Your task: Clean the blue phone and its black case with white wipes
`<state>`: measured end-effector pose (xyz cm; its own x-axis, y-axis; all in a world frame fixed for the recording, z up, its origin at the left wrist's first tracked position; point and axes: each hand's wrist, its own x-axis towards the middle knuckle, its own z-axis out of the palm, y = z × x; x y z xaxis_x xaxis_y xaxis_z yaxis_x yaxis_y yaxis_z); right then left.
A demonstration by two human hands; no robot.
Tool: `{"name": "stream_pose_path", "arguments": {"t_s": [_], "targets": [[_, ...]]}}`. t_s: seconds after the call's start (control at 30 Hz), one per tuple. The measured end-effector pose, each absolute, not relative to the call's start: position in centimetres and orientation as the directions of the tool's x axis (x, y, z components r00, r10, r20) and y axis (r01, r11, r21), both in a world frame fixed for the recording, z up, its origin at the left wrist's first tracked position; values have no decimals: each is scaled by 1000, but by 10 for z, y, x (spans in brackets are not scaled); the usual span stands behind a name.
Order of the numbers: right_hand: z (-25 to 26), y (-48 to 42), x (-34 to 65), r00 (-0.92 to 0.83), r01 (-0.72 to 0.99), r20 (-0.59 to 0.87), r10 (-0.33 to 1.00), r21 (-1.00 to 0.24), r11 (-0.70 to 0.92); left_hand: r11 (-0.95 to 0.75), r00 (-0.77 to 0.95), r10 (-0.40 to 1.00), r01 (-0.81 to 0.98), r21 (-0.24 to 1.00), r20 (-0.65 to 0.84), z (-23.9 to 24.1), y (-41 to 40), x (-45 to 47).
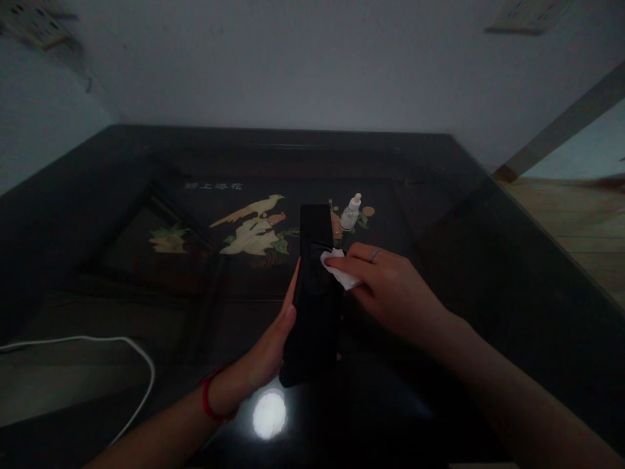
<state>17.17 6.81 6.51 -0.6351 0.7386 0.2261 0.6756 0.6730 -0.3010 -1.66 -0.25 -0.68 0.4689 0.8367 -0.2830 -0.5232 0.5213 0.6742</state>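
Note:
My left hand (276,342) is wrapped around the lower left side of a long black oblong object (315,339), holding it tilted over the table. Its exact kind is too dark to make out, though a faint rounded area shows on its upper face. In my right hand (390,286) a folded white tissue (344,277) is pinched between thumb and fingers. The tissue touches the upper right part of the black object. Beyond it, a small clear dropper bottle (350,213) with a white top stands upright on the table. The left fingers under the object are mostly hidden.
The dark glossy table (430,195) bears a bird-and-flower picture (254,234) and reflects a bright light. A white cable (117,338) curves across the left side. Behind the table rises a pale wall (293,71), with sockets at both upper corners.

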Motion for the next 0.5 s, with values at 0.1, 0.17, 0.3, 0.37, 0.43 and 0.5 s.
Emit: {"name": "stream_pose_path", "arguments": {"t_s": [0.1, 0.17, 0.3, 0.37, 0.43, 0.5], "targets": [[58, 68, 168, -675, 649, 320, 665, -171, 741, 535, 469, 829, -508, 674, -304, -8, -3, -17], [58, 67, 168, -660, 685, 313, 683, -121, 718, 544, 466, 825, -507, 668, -319, -8, -4, -17], [69, 62, 173, -652, 694, 146, 744, -280, 664, 525, 419, 847, -564, 637, -328, -8, -2, -20], [74, 60, 174, -732, 577, 57, 678, -478, 663, 576, 456, 815, -562, 593, -359, -9, -2, -22], [73, 61, 173, -755, 446, 120, 644, -625, 640, 653, 534, 754, -538, 534, -384, -10, -2, -24], [65, 63, 171, -650, 409, 283, 705, -652, 639, 700, 595, 707, -517, 492, -381, -9, -2, -25]]}}
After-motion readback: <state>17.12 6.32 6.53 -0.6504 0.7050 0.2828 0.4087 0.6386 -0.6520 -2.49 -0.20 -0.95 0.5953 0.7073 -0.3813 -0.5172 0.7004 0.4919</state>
